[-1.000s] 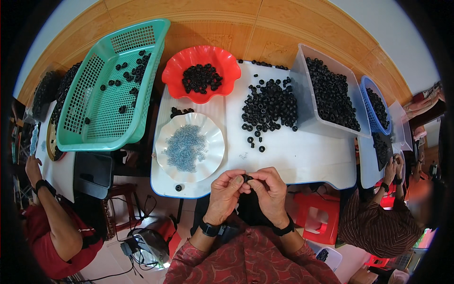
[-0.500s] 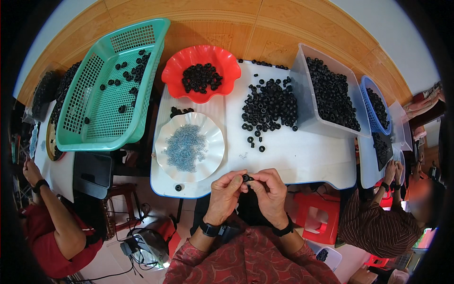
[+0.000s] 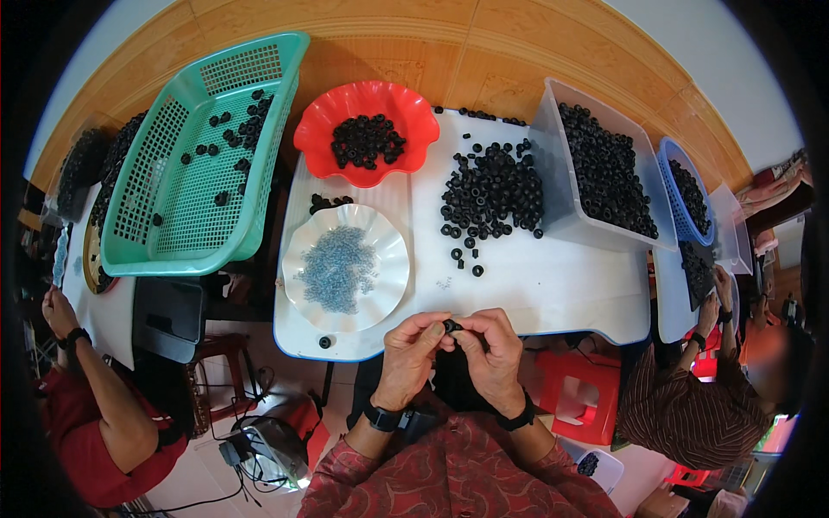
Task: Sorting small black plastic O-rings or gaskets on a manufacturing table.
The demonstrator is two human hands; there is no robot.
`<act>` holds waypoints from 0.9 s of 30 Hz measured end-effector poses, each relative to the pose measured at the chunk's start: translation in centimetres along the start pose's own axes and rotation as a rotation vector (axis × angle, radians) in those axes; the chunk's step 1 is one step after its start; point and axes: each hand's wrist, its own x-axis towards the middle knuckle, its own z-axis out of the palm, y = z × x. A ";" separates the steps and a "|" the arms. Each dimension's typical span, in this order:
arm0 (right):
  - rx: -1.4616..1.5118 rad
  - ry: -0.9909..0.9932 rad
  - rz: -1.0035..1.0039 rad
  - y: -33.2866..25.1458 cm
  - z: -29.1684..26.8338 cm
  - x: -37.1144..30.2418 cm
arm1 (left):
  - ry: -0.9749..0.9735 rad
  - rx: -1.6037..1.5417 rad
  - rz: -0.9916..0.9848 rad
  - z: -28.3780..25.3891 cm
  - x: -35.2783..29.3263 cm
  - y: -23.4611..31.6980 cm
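A small black ring-shaped part [image 3: 452, 325] is pinched between my left hand [image 3: 412, 358] and my right hand [image 3: 491, 354], just over the table's front edge. Fingertips of both hands press on it and cover much of it. To the left of my hands stands a scalloped white plate [image 3: 393, 289] with a heap of tiny clear bluish pieces [image 3: 335, 269]. Farther off, loose black parts [image 3: 492, 190] lie piled on the white table [image 3: 570, 293]. One single black part [image 3: 325, 342] rests near the front left edge.
A red scalloped bowl [image 3: 414, 160] and a green basket [image 3: 186, 250] hold black parts at the back left. At the right are a full translucent bin [image 3: 561, 211] and a blue basket [image 3: 682, 211]. Co-workers sit on both sides. A red stool [image 3: 579, 393] stands below right.
My fingers have shifted slightly around the black part, which now shows less between them. The co-worker at the right has moved their hands a little.
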 end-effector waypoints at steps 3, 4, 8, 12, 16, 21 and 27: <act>-0.012 -0.003 -0.003 -0.2 0.0 0.1 | -0.002 0.018 0.009 0.0 -0.1 0.1; -0.018 -0.006 -0.003 -0.3 0.0 0.1 | -0.002 0.018 0.009 -0.1 -0.1 0.1; -0.014 -0.009 -0.003 -0.2 -0.1 0.0 | 0.003 0.067 -0.005 -0.2 -0.1 0.2; -0.031 -0.021 -0.027 -0.2 -0.1 0.1 | 0.010 0.099 -0.019 -0.1 -0.1 0.3; -0.072 -0.050 -0.050 -0.1 -0.2 0.2 | 0.038 0.172 -0.026 0.2 -0.2 0.4; -0.092 -0.125 -0.105 -0.5 -0.3 0.5 | 0.068 0.191 -0.027 0.6 -0.2 0.4; -0.163 -0.123 -0.155 0.0 -0.1 0.3 | 0.050 0.248 0.067 1.3 -0.2 0.2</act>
